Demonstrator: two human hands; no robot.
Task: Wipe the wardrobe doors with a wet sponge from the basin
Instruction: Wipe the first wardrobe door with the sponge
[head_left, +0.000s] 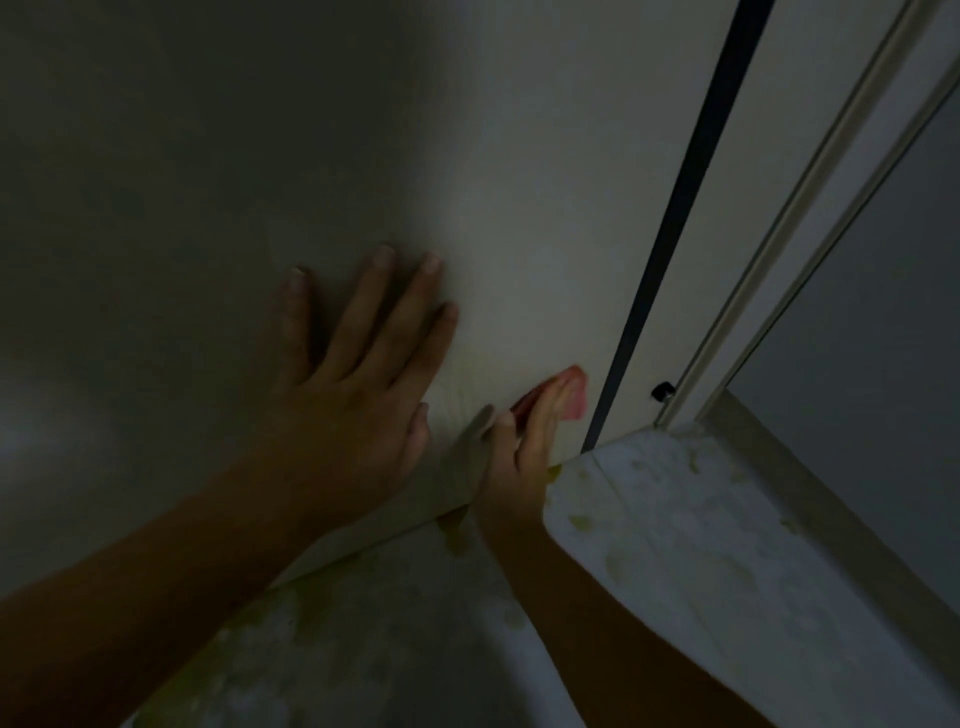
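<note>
On the pale wardrobe door (530, 218), right hand (519, 462) grips a pink sponge (574, 401) under its fingertips, left hand (358, 405) flat alongside

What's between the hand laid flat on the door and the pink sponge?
Only bare pale wardrobe door, in the head view; the left hand lies flat on it, the right hand holds the soft pink sponge.

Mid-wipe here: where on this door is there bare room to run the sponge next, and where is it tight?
Bare: the door above the left hand, across to the dark gap; also the dim stretch left of that hand. Tight: the bottom corner, where the right hand presses the sponge between the left hand, the gap and the floor.
</note>
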